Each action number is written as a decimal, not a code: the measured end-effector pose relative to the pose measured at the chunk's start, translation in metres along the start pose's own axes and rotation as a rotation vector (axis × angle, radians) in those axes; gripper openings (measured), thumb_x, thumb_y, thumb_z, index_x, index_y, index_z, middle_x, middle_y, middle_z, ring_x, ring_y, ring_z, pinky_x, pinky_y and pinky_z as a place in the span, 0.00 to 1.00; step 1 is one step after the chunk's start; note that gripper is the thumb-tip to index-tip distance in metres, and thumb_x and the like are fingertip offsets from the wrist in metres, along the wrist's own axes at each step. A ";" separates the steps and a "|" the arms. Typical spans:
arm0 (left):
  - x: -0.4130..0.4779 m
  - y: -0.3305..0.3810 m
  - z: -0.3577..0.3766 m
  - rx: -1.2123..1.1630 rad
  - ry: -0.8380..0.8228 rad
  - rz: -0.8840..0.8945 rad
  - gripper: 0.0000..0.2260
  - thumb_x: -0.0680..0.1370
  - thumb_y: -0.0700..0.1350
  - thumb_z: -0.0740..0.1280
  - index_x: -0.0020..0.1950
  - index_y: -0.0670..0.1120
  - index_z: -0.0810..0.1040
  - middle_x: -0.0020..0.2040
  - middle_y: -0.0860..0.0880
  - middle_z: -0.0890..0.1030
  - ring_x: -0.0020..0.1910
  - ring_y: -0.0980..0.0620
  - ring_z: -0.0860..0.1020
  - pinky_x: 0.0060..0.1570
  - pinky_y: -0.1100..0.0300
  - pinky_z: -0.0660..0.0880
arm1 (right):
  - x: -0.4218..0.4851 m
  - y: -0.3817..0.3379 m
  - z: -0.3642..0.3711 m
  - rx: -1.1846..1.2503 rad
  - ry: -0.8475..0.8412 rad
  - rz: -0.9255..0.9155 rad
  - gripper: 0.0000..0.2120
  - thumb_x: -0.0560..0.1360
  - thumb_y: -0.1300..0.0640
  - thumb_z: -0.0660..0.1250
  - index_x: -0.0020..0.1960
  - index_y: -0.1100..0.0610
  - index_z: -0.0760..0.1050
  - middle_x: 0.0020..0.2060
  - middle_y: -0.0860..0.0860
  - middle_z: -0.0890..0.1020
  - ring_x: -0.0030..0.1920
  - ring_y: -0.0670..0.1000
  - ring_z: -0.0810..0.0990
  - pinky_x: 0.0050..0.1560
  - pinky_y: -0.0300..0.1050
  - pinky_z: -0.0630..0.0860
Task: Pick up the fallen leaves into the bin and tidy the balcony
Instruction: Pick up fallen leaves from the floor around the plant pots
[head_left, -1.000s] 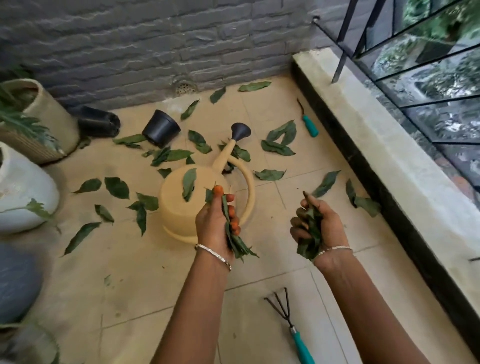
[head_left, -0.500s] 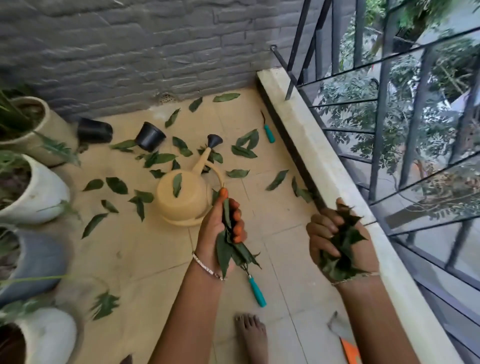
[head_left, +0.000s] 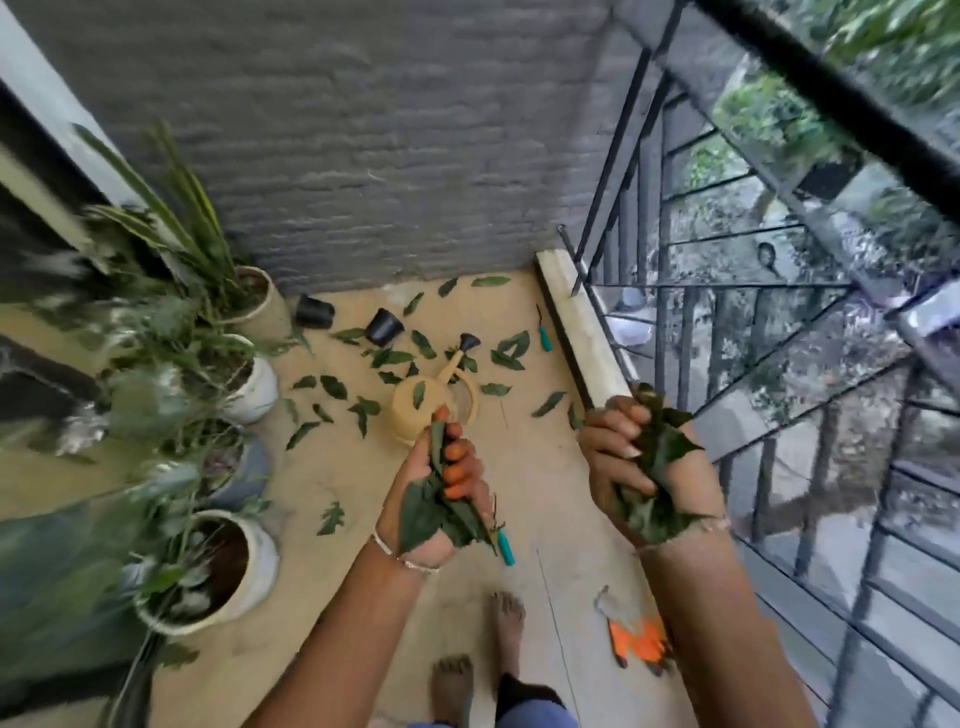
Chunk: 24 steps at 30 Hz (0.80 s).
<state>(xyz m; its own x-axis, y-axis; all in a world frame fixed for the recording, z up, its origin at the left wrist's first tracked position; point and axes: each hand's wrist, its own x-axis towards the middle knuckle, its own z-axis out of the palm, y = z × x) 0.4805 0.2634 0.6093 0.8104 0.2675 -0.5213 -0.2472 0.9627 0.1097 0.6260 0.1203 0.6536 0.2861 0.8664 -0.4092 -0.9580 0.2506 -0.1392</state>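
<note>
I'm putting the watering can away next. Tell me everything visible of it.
The watering can is pale yellow and plastic-looking, with a round body, a loop handle and a spout ending in a black rose. It stands on the floor among fallen leaves; one leaf lies on its top.

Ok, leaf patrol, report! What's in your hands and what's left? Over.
Left hand grips a leaf bunch. Right hand grips another bunch. Loose leaves across the floor, no bin in view. Watering can among them.
</note>
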 end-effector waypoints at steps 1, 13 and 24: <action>-0.022 0.001 0.007 -0.010 -0.025 0.008 0.16 0.78 0.54 0.66 0.35 0.45 0.77 0.26 0.53 0.71 0.19 0.58 0.68 0.16 0.67 0.66 | -0.013 0.005 0.013 -0.020 -0.037 0.021 0.21 0.82 0.46 0.49 0.41 0.58 0.71 0.35 0.51 0.69 0.33 0.50 0.70 0.24 0.40 0.69; -0.222 -0.049 0.021 -0.114 -0.278 0.349 0.12 0.76 0.52 0.67 0.37 0.45 0.77 0.28 0.53 0.72 0.21 0.58 0.70 0.18 0.66 0.68 | -0.140 0.087 0.073 -0.082 -0.026 0.285 0.19 0.82 0.49 0.52 0.36 0.54 0.69 0.31 0.47 0.67 0.27 0.46 0.66 0.16 0.39 0.64; -0.387 -0.154 -0.070 -0.231 -0.229 0.604 0.09 0.69 0.45 0.76 0.36 0.43 0.80 0.27 0.52 0.73 0.21 0.56 0.71 0.16 0.61 0.69 | -0.260 0.199 0.052 -0.348 -0.033 0.500 0.10 0.74 0.55 0.58 0.34 0.54 0.69 0.31 0.47 0.66 0.25 0.46 0.64 0.17 0.34 0.56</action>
<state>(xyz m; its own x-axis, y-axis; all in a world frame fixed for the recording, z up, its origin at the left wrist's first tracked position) 0.1681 0.0089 0.7349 0.5802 0.7811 -0.2307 -0.7777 0.6155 0.1280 0.3597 -0.0326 0.7788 -0.2033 0.8571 -0.4733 -0.9124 -0.3412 -0.2260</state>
